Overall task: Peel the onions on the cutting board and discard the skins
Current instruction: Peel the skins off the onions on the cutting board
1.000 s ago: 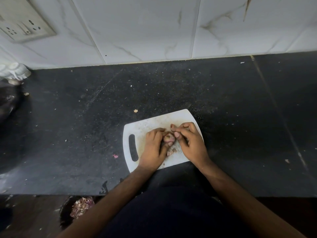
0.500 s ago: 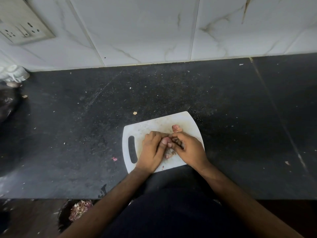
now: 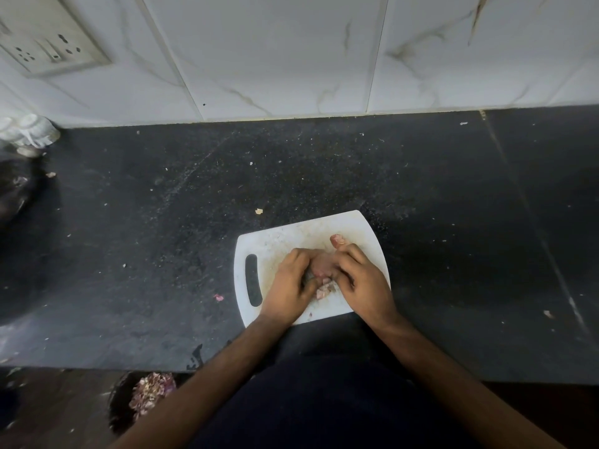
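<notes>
Onion (image 3: 322, 269) apparently pinched between left hand (image 3: 289, 286) and right hand (image 3: 364, 280), both grips curled, over cutting board (image 3: 275, 241).

no readable text anywhere, white cutting board (image 3: 291, 236) unmarked, wall switch plate (image 3: 52, 43) showing only sockets and a switch, perhaps fine print there too small and blurred to tell
</notes>
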Motion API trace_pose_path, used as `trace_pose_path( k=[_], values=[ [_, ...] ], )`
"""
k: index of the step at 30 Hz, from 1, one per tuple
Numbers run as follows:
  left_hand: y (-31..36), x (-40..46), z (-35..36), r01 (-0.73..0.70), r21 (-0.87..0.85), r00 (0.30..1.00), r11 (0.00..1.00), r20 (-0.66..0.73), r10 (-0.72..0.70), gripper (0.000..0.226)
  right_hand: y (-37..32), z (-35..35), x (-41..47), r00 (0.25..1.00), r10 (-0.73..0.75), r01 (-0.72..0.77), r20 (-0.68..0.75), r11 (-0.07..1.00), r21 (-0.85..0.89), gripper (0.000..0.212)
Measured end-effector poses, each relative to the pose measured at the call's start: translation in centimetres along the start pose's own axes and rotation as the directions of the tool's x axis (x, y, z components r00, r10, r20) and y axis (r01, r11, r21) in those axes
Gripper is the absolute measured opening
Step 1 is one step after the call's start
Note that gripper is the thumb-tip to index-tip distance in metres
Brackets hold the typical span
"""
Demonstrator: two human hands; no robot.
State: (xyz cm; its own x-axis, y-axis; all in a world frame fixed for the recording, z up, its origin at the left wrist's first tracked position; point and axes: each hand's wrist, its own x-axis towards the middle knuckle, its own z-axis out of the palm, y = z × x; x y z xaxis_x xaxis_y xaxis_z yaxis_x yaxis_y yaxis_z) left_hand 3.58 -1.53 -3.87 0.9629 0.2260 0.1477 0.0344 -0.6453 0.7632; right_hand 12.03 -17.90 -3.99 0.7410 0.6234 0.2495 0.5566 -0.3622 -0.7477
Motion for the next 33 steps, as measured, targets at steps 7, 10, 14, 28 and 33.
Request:
trace_pose_path(
  k=[7, 10, 14, 28, 33],
  values=[
    [0.7, -0.7, 0.3, 0.002, 0.17, 0.997, 0.985, -0.074, 0.011, 0.036, -0.3, 0.0, -0.5, 0.996, -0.085, 0.08, -0.034, 0.99, -0.118, 0.024],
    [1.0, -0.9, 0.5, -0.038, 0.27, 0.996, 0.962, -0.07, 0.059, 0.023, -0.4, -0.1, -0.6, 0.993, -0.11, 0.105, -0.035, 0.987, -0.122, 0.018],
    [1.0, -0.8, 0.8, -0.042, 0.31, 0.996, 0.95, -0.068, 0.066, 0.028, -0.4, 0.2, -0.5, 0.997, -0.046, 0.039, -0.067, 0.995, -0.091, 0.019],
    [1.3, -0.7, 0.3, -0.042, 0.237, 0.999, 0.971, 0.016, 0.039, 0.032, -1.0, 0.6, -0.8, 0.998, -0.07, 0.068, 0.009, 0.92, -0.387, 0.018],
    [1.1, -0.7, 0.3, -0.011, 0.22, 1.0, 0.975, -0.001, 0.011, 0.03, -0.7, 0.3, -0.6, 0.997, -0.035, 0.055, 0.068, 0.941, -0.334, 0.025]
  ],
)
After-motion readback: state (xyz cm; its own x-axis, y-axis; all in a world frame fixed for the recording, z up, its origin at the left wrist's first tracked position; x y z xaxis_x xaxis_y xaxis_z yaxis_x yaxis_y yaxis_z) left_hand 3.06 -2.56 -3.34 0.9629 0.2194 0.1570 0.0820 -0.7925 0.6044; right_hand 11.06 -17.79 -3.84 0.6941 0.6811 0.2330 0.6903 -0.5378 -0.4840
